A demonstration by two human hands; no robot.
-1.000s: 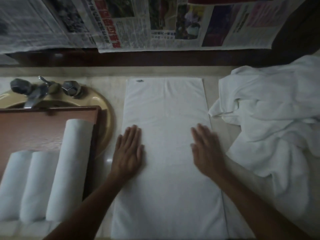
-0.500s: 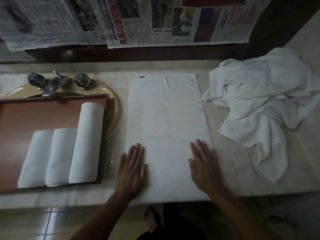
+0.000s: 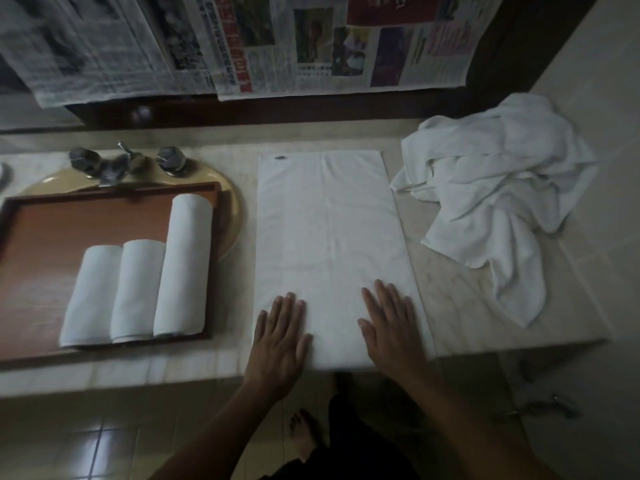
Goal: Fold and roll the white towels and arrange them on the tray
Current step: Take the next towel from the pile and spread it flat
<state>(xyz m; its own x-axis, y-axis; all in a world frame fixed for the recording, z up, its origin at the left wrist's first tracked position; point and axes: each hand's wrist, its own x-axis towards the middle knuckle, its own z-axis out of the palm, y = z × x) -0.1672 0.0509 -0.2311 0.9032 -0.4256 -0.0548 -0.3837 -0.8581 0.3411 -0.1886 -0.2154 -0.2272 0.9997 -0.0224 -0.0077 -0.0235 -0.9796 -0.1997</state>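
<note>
The folded towel (image 3: 329, 244) lies flat on the tabletop (image 3: 457, 306), between the tray (image 3: 52, 230) and a crumpled pile (image 3: 495, 188); left hand (image 3: 278, 344) and right hand (image 3: 391, 327) press its near end, fingers straight, gripping nothing; three rolls (image 3: 138, 282) lie on the tray.

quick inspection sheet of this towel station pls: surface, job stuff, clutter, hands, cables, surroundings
surface: pale stone counter, dimly lit.
job's things: flat towel spread lengthwise; three rolled towels side by side on the wooden tray, rightmost longest; crumpled towel heap at right.
clutter: nothing seen.
grippers: left hand and right hand, fingers straight, lie flat on the flat towel's near end.
cables: nothing seen.
surroundings: basin with tap, partly under the tray; newspapers hanging behind; tiled floor below.
</note>
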